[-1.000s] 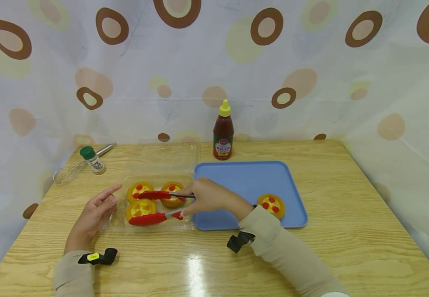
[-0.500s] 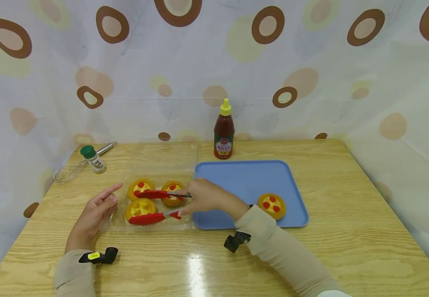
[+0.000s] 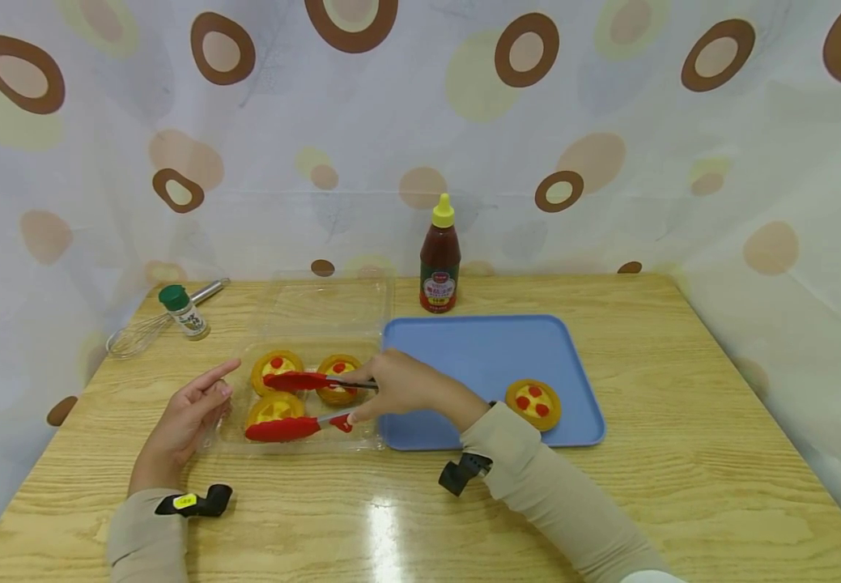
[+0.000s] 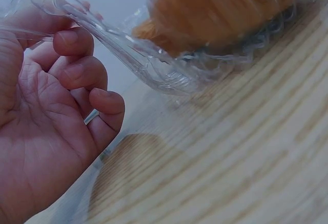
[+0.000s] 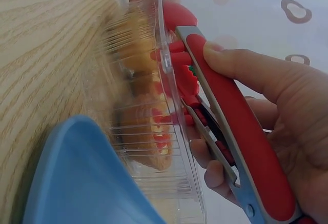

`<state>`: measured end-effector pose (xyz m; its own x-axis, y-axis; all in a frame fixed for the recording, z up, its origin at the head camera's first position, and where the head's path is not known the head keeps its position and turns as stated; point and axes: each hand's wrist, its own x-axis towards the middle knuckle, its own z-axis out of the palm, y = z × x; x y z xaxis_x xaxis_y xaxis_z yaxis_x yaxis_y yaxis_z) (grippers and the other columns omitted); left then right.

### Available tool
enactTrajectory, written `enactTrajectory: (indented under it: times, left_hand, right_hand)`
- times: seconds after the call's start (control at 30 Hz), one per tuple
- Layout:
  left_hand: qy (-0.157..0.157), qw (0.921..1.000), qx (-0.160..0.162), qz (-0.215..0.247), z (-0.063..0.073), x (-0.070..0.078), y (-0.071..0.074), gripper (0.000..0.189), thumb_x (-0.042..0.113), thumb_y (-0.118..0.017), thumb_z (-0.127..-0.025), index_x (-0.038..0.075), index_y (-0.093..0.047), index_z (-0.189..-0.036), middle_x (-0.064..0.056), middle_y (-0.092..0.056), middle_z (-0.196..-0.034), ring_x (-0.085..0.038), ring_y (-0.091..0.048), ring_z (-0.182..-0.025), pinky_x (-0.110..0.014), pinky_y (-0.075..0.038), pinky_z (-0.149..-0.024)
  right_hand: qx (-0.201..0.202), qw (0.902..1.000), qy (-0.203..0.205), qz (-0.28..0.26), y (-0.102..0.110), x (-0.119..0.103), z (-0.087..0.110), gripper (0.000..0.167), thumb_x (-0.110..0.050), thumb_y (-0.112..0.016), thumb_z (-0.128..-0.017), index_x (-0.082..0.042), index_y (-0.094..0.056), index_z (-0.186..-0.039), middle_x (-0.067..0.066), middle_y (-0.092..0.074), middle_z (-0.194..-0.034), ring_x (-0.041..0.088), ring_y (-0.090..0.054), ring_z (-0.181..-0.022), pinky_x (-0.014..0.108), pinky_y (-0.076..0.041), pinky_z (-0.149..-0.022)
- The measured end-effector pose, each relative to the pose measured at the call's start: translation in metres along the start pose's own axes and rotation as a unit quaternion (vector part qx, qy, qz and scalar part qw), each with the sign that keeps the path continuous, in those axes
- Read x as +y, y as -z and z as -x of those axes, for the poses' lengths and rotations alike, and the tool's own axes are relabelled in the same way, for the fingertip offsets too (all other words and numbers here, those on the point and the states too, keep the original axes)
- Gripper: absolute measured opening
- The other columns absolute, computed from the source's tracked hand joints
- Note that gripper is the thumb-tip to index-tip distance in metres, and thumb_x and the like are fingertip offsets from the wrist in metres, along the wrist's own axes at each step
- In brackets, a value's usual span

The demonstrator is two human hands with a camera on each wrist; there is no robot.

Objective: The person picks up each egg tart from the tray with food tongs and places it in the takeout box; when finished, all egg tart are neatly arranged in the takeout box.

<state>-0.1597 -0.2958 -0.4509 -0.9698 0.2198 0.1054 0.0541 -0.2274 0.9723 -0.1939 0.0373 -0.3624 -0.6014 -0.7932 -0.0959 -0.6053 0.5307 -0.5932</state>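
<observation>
My right hand (image 3: 409, 385) grips red-and-metal tongs (image 3: 285, 429), their arms spread. The tongs' tips lie over the left part of a clear plastic box (image 3: 350, 437). One tip crosses a tart with red dots (image 3: 270, 364); the other is at the front edge of a plain yellow tart (image 3: 274, 407). Another red-dotted tart (image 3: 337, 374) sits at the box's right, partly behind the tongs. My left hand (image 3: 183, 425) holds the box's left rim, its lower fingers curled in the left wrist view. Contact between tongs and tarts cannot be told.
A blue tray (image 3: 464, 332) adjoins the box on the right, bearing one red-dotted tart (image 3: 533, 405). A sauce bottle (image 3: 439, 267) stands behind it. A green-capped shaker (image 3: 183, 312) and a whisk (image 3: 136, 336) lie at back left. The box's lid (image 3: 325, 304) is folded back.
The front tip of the tongs has shifted slightly left, and the plain tart looks a little tilted. My left hand keeps its place on the box.
</observation>
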Motion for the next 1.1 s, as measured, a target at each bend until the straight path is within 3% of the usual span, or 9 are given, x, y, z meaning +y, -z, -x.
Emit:
enactTrajectory:
  times: [0.2, 0.27, 0.37, 0.53, 0.57, 0.67, 0.77, 0.9, 1.1]
  left_hand:
    - [0.003, 1.0, 0.001, -0.004, -0.002, 0.0, -0.002, 0.041, -0.001, -0.041, -0.099, 0.022, -0.062, -0.125, 0.008, -0.056, -0.081, -0.006, -0.049, -0.069, -0.017, -0.046, -0.067]
    - [0.004, 1.0, 0.002, -0.006, -0.003, 0.0, -0.003, 0.04, -0.001, -0.042, -0.099, 0.022, -0.062, -0.125, 0.008, -0.056, -0.081, -0.006, -0.049, -0.07, -0.017, -0.046, -0.067]
    - [0.006, 0.9999, 0.002, -0.009, -0.004, -0.001, -0.003, 0.039, 0.0, -0.042, -0.099, 0.021, -0.061, -0.126, 0.008, -0.055, -0.081, -0.006, -0.05, -0.07, -0.017, -0.046, -0.067]
    - [0.011, 0.9996, 0.004, -0.024, -0.003, -0.003, -0.002, 0.038, 0.002, -0.043, -0.099, 0.023, -0.061, -0.126, 0.008, -0.054, -0.081, -0.006, -0.049, -0.07, -0.016, -0.046, -0.067]
    - [0.012, 0.9995, 0.006, -0.027, -0.003, -0.003, -0.002, 0.038, 0.002, -0.043, -0.099, 0.023, -0.061, -0.126, 0.008, -0.054, -0.081, -0.006, -0.049, -0.07, -0.016, -0.046, -0.067]
    - [0.014, 0.9994, 0.007, -0.031, -0.001, -0.002, -0.002, 0.039, 0.002, -0.043, -0.1, 0.024, -0.061, -0.126, 0.008, -0.053, -0.082, -0.006, -0.049, -0.07, -0.016, -0.045, -0.068]
    - [0.014, 0.9994, 0.01, -0.03, 0.0, -0.001, -0.002, 0.039, 0.002, -0.043, -0.099, 0.025, -0.061, -0.125, 0.008, -0.053, -0.081, -0.006, -0.048, -0.069, -0.017, -0.045, -0.067]
    - [0.007, 0.9996, 0.012, -0.025, 0.003, 0.001, -0.002, 0.039, 0.001, -0.043, -0.099, 0.025, -0.062, -0.124, 0.008, -0.053, -0.081, -0.006, -0.048, -0.069, -0.017, -0.045, -0.067]
    - [-0.003, 0.9999, 0.0, -0.012, 0.002, 0.002, -0.003, 0.039, 0.0, -0.043, -0.099, 0.023, -0.062, -0.125, 0.008, -0.054, -0.082, -0.006, -0.048, -0.069, -0.017, -0.045, -0.067]
  right_hand:
    - [0.007, 0.9997, 0.004, -0.021, 0.0, 0.004, 0.003, 0.057, -0.03, -0.075, -0.082, -0.012, -0.056, -0.132, -0.008, -0.022, -0.047, 0.008, -0.015, -0.04, 0.021, -0.024, -0.045]
    - [0.01, 0.9995, 0.003, -0.029, 0.0, 0.006, 0.004, 0.057, -0.03, -0.074, -0.082, -0.012, -0.055, -0.132, -0.006, -0.033, -0.052, 0.008, -0.016, -0.04, 0.021, -0.025, -0.045]
    - [0.017, 0.999, 0.008, -0.041, -0.001, 0.009, 0.007, 0.056, -0.029, -0.074, -0.082, -0.012, -0.055, -0.133, 0.002, -0.064, -0.081, 0.008, -0.016, -0.041, 0.021, -0.026, -0.046]
    - [0.032, 0.9976, 0.031, -0.053, -0.002, 0.014, 0.015, 0.057, -0.027, -0.074, -0.082, -0.012, -0.054, -0.134, 0.01, -0.064, -0.117, 0.007, -0.017, -0.044, 0.022, -0.027, -0.05]
    - [0.036, 0.9973, 0.034, -0.054, -0.002, 0.014, 0.018, 0.058, -0.027, -0.074, -0.082, -0.012, -0.054, -0.134, 0.01, -0.064, -0.119, 0.005, -0.029, -0.045, 0.02, -0.033, -0.053]
    - [0.053, 0.9964, 0.039, -0.054, 0.0, 0.014, 0.03, 0.059, -0.028, -0.074, -0.082, -0.01, -0.053, -0.134, 0.009, -0.055, -0.132, 0.01, -0.063, -0.08, 0.022, -0.046, -0.074]
    - [0.071, 0.9951, 0.04, -0.057, 0.003, 0.014, 0.043, 0.06, -0.027, -0.075, -0.082, -0.008, -0.053, -0.134, 0.009, -0.054, -0.133, 0.02, -0.059, -0.108, 0.025, -0.046, -0.081]
    - [0.097, 0.9929, 0.034, -0.06, 0.006, 0.016, 0.059, 0.062, -0.028, -0.076, -0.08, -0.008, -0.053, -0.134, 0.008, -0.06, -0.126, 0.012, -0.048, -0.07, 0.023, -0.035, -0.061]
    - [0.14, 0.9881, 0.021, -0.059, 0.011, 0.022, 0.084, 0.064, -0.029, -0.079, -0.077, -0.008, -0.056, -0.132, 0.007, -0.063, -0.12, 0.007, -0.035, -0.063, 0.022, -0.03, -0.055]
